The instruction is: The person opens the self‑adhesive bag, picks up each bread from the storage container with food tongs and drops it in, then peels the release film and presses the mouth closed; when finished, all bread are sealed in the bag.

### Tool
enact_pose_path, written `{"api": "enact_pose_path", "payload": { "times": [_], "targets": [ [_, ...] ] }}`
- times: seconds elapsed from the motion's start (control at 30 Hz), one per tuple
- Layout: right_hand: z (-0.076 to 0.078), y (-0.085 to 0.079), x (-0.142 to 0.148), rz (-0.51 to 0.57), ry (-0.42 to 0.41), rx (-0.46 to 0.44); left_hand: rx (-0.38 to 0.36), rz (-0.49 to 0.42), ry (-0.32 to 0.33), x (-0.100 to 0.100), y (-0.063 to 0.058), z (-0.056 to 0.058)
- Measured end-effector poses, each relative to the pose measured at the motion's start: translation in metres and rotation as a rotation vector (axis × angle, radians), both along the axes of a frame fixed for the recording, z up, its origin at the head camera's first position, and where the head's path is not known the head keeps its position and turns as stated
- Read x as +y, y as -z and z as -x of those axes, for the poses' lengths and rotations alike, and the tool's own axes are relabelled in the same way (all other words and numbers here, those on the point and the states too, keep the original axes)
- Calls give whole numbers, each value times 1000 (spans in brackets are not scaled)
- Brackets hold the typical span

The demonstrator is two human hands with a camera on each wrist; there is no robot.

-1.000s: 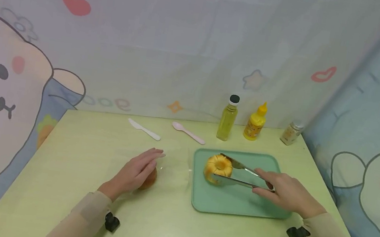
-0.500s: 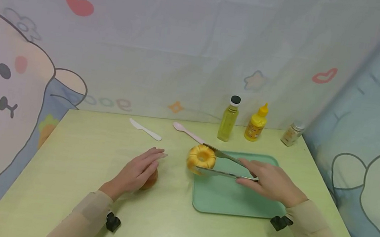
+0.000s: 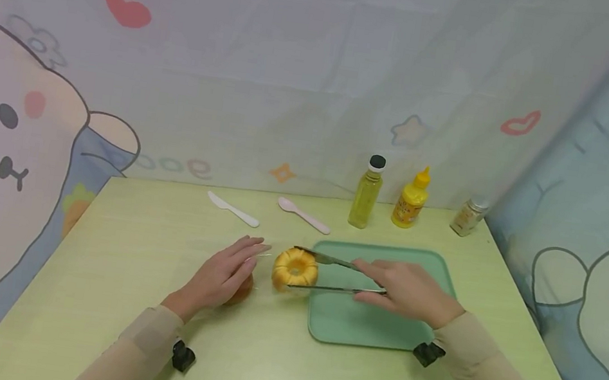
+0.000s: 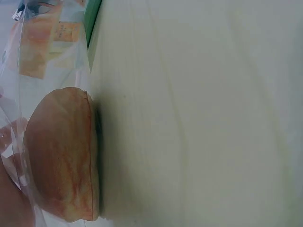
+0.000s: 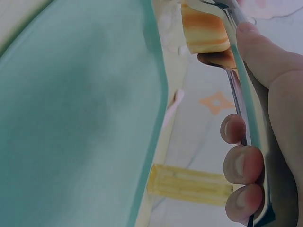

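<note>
My right hand point(image 3: 410, 289) grips metal tongs point(image 3: 331, 288) near their back end. Between the tong tips is a golden ring-shaped bread point(image 3: 296, 269), above the table just left of the tray; the right wrist view shows the bread point(image 5: 204, 29) from the side. My left hand point(image 3: 219, 275) holds a clear plastic bag point(image 4: 54, 75), its fingers partly hidden behind the film in the left wrist view. Inside that bag lies a brown bun point(image 4: 61, 156). From the head, only one edge of the bun point(image 3: 242, 291) shows under the hand.
A green tray point(image 3: 372, 329) lies on the right side of the table. Behind it stand an oil bottle point(image 3: 365, 198), a yellow squeeze bottle point(image 3: 410, 201) and a small shaker jar point(image 3: 468, 218). A white plastic knife point(image 3: 233, 209) and a pink spoon point(image 3: 303, 216) lie farther back.
My right hand has carried the ring-shaped bread in the tongs leftward, from over the tray to beside my left hand. The left hand has hardly moved.
</note>
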State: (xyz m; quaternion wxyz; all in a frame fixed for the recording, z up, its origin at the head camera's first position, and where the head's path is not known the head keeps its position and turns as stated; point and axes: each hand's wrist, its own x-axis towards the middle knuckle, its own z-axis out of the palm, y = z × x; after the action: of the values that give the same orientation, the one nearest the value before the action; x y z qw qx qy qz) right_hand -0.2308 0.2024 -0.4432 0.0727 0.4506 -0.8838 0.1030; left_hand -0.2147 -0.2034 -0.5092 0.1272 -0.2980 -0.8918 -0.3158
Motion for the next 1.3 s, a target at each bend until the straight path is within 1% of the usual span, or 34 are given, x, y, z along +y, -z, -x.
{"api": "enact_pose_path", "payload": {
  "times": [0.17,0.33,0.43,0.6,0.83,1.0,1.3],
  "targets": [
    [0,-1,-12,-44,-4,-46,17,14,9,-1,2,0],
    [4,0,-22,-75,1,-75,28,25,13,0,-1,0],
    [6,0,-28,-81,-8,-67,26,30,14,1,-2,0],
    [7,0,-37,-84,-28,-54,41,39,22,3,-1,0],
    [10,0,-47,-93,-31,-66,47,38,31,5,-3,-2],
    [11,1,-50,-99,-37,-68,40,52,31,5,-4,-2],
    [11,4,-51,-106,-37,-87,71,56,42,6,-2,-1]
  ]
}}
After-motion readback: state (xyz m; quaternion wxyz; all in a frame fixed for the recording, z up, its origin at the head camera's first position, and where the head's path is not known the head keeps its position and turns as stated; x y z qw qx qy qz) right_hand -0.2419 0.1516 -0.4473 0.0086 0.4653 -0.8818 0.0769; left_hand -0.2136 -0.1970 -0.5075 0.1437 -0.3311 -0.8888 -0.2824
